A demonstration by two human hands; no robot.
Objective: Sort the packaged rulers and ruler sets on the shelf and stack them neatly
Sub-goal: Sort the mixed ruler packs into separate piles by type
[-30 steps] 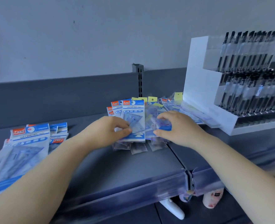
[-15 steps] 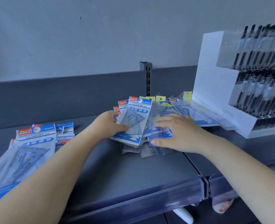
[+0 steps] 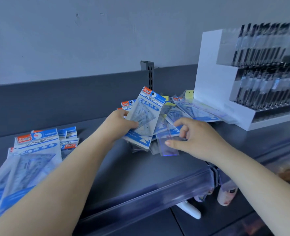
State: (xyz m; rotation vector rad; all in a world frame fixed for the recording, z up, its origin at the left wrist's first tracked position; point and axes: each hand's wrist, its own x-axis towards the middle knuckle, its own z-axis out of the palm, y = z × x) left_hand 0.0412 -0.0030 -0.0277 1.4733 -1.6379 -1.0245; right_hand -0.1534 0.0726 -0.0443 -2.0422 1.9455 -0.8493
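Head view: left hand (image 3: 118,124) gripping a "GEOMETRIC" ruler set pack (image 3: 143,119), thumb across its front, lifted and tilted over the messy pile (image 3: 168,133) around the middle of the shelf (image 3: 123,167). Right hand (image 3: 198,137) loose, fingers spread, holding nothing, thumb tip on a clear ruler sleeve (image 3: 169,145) at the pile's front. Sorted stack of packs (image 3: 37,150) near the shelf's left end. Pen display rack (image 3: 246,79) at the back right, blurry.

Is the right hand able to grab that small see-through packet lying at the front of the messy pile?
Probably yes. The right hand hovers open just over the small clear packet, thumb tip at its edge. Nothing lies on top of it, and the left hand is busy gripping a GEOMETRIC set.
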